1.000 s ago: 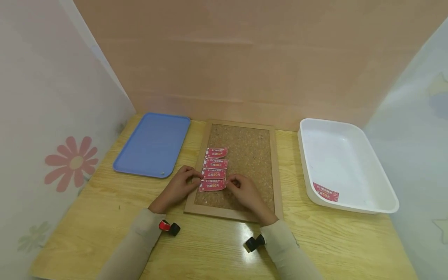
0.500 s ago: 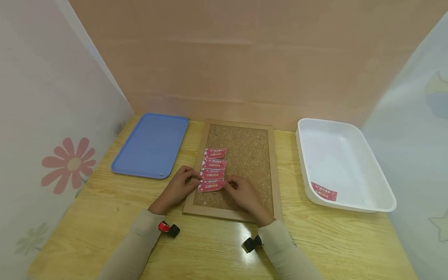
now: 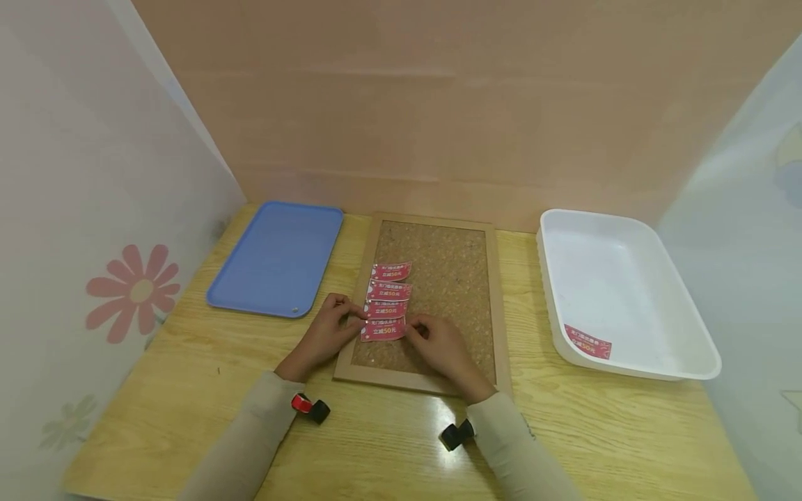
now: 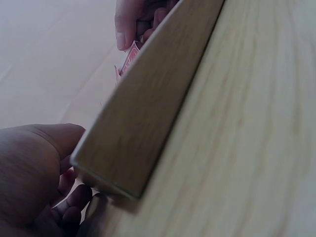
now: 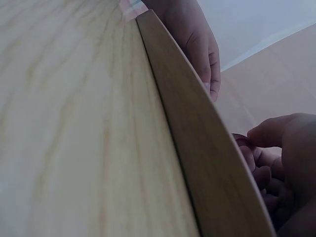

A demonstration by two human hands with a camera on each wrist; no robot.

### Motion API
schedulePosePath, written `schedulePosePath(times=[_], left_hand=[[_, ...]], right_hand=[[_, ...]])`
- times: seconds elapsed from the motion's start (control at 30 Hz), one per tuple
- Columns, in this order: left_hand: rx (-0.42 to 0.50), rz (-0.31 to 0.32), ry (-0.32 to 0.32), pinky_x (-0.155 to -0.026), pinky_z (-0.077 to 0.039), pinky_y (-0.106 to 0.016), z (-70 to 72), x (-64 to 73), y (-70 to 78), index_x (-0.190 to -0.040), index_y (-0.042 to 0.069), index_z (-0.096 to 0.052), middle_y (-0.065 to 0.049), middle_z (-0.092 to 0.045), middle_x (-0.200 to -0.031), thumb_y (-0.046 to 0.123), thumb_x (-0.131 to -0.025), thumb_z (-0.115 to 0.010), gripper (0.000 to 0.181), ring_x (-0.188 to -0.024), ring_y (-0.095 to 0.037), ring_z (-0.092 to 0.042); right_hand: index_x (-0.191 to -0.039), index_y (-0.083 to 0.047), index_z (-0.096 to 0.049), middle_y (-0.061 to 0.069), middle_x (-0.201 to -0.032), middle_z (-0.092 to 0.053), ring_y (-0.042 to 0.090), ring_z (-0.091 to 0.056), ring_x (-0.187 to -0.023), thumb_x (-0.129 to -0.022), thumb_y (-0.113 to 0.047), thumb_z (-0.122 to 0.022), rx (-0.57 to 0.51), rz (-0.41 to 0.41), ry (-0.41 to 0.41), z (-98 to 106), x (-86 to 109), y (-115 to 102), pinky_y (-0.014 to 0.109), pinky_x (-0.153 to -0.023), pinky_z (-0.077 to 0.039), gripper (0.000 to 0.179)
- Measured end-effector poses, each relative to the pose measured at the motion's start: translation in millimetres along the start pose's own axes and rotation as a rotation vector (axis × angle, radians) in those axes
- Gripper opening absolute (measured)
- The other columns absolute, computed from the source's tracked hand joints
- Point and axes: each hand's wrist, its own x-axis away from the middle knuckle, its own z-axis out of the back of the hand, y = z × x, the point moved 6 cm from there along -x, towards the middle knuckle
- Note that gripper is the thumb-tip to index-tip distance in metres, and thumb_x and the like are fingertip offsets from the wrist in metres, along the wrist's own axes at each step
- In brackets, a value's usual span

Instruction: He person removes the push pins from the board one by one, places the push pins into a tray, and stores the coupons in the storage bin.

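Note:
Several red paper coupons (image 3: 390, 291) form a column on the left half of a wood-framed cork board (image 3: 447, 278), each with a small pin at its left end. My right hand (image 3: 441, 348) pinches the right end of the lowest coupon (image 3: 383, 330) between thumb and index finger. At that coupon's upper left corner, the thumb and index fingertips of my left hand (image 3: 326, 334) come together beside its pin. Both wrist views show the board's edge in front of the hands, hiding most of the coupon. The left fingertips' exact hold is too small to see clearly.
Left of the board lies a blue tray (image 3: 276, 257) with a small pin (image 3: 296, 309) at its near right corner. A deep white tray (image 3: 626, 292) stands on the right, holding another red coupon (image 3: 587, 342). All rest on a wooden table (image 3: 370, 452).
Both hands stay at the lowest coupon with almost no movement. The whole head view shifts slightly left, then back right. Coupons, board and trays keep their places.

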Motion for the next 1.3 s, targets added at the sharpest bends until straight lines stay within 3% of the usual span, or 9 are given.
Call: schedulePosePath(times=[0.37, 0.7, 1.3], left_hand=[[-0.016, -0.007, 0.011, -0.082, -0.040, -0.038, 0.3, -0.5, 2.3, -0.103, 0.018, -0.070, -0.006, -0.044, -0.112, 0.024, -0.095, -0.065, 0.011, -0.093, -0.021, -0.044], [-0.017, 0.012, 0.002, -0.082, -0.040, -0.038, -1.3, -2.2, -2.0, -0.102, 0.019, -0.069, -0.005, -0.043, -0.112, 0.027, -0.096, -0.065, 0.011, -0.094, -0.021, -0.044], [-0.010, -0.013, 0.012, -0.081, -0.040, -0.039, 0.8, -0.1, 5.2, -0.100, 0.017, -0.069, -0.006, -0.043, -0.110, 0.024, -0.096, -0.064, 0.009, -0.091, -0.022, -0.044]], right_hand=[[-0.087, -0.021, -0.071, -0.012, -0.068, -0.060, 0.008, -0.050, -0.057, -0.094, -0.028, -0.066, -0.012, 0.021, 0.006, 0.3, 0.5, 1.8, 0.028, -0.051, -0.040, 0.011], [-0.083, -0.023, -0.068, -0.014, -0.067, -0.056, 0.006, -0.049, -0.057, -0.091, -0.026, -0.067, 0.026, 0.094, 0.021, 1.4, 3.9, -2.2, 0.027, -0.053, -0.040, 0.009], [-0.082, -0.024, -0.068, -0.015, -0.067, -0.055, 0.005, -0.048, -0.058, -0.092, -0.026, -0.066, 0.034, 0.107, 0.031, 1.6, 5.4, -2.6, 0.026, -0.053, -0.040, 0.010]])
